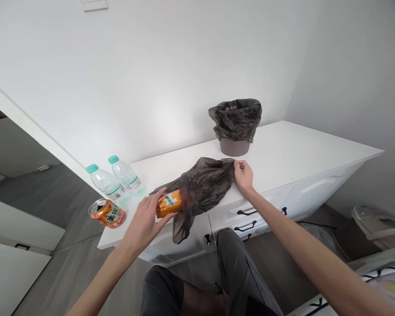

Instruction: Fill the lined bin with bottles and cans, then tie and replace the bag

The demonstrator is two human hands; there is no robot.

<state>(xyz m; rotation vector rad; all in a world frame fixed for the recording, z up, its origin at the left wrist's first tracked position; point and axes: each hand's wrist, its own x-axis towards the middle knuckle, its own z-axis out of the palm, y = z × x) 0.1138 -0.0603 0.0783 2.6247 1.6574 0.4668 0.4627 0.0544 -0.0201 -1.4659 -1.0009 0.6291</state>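
An orange drink can (pixel 170 202), tipped on its side, is in the grip of my left hand (pixel 149 215). Its far end lies against or inside a thin dark plastic bag (pixel 206 184); I cannot tell exactly which. My right hand (pixel 244 176) pinches the bag's right edge just above the white cabinet top. Part of the bag drapes over the front edge. Left of my left hand stands a second orange can (pixel 108 213), cut or opened at the top. Behind it are two clear bottles with teal caps, one nearer (pixel 105 182) and one farther (pixel 124 174).
A brown bin (pixel 234 147) lined with a dark bag (pixel 238 120) stands against the wall at the back of the white cabinet top (pixel 303 149). Black-handled drawers (pixel 245 226) are below the front edge, close to my knees. A grey-brown container (pixel 375 232) sits at the right.
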